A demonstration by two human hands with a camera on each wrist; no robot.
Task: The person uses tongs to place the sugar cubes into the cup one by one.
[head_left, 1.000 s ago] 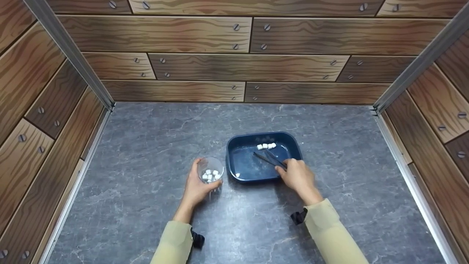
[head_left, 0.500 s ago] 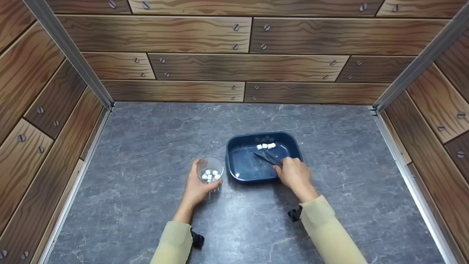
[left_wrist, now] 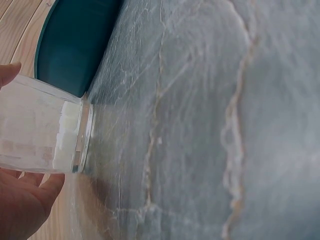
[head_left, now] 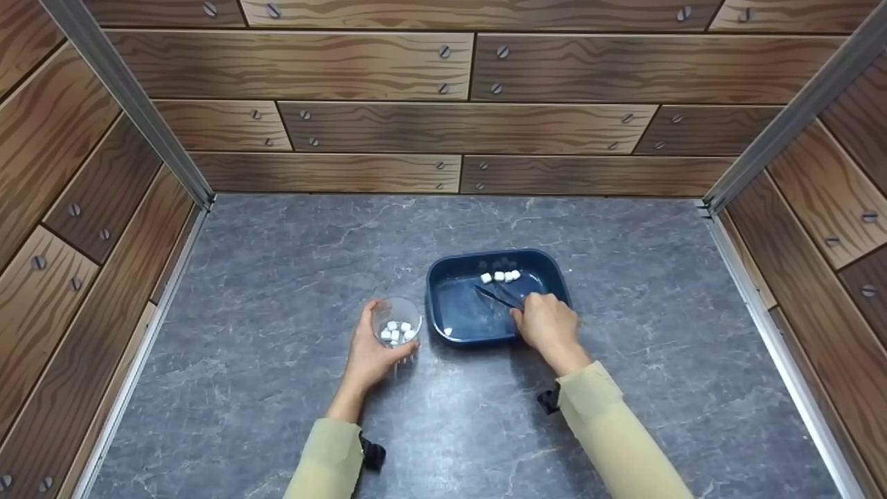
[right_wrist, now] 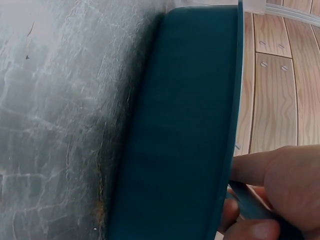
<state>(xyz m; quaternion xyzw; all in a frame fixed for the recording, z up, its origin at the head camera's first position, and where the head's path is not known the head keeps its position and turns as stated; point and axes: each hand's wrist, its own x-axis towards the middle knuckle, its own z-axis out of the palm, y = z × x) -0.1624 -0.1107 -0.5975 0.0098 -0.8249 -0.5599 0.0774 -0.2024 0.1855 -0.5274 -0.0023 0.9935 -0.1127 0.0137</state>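
Note:
My left hand (head_left: 372, 352) grips a clear cup (left_wrist: 35, 125) from its left side, with thumb and fingers round the wall. Several white marshmallows (head_left: 395, 333) lie at the cup's bottom, which stands on the tabletop. Over the near right part of a dark blue tray (head_left: 464, 339), my right hand (head_left: 551, 324) holds dark tongs (head_left: 493, 296), tips pointing up and left inside the tray. Close beyond the tips, several marshmallows (head_left: 508, 276) sit in a row near the far wall. One small white piece (head_left: 448, 331) lies in the near left corner. The tray's wall hides part of the tongs in the right wrist view.
The grey marbled tabletop (head_left: 277, 277) is bounded by wood-patterned panels (head_left: 388, 125) at the back and both sides. Metal corner posts (head_left: 138, 104) rise at the back corners. The cup stands just left of the tray.
My right hand has moved a little left with the tongs. The leftmost marshmallow of the row has shifted slightly left, apart from the others. My left hand and the cup have stayed put.

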